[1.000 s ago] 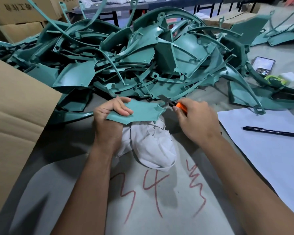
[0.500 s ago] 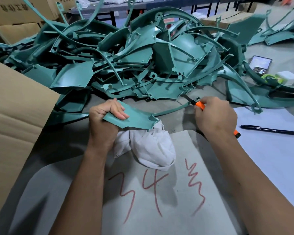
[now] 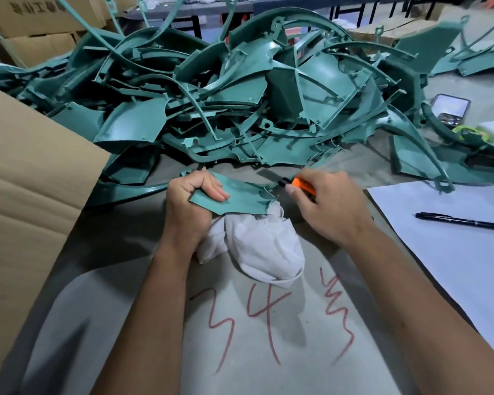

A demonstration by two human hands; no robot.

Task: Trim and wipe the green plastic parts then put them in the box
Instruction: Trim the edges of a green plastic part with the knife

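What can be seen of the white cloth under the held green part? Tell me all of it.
The white cloth looks like soft, crumpled fabric, bunched into loose folds with a rounded lower end. It lies on the grey table sheet, just above the red marks. Its top disappears beneath the green part and into the left hand, which grips both together. The right hand does not touch it.

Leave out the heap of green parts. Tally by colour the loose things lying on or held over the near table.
Green: 1, held part
Orange: 1, knife
White: 2, cloth, paper sheet
Black: 2, pen, phone
Total: 6
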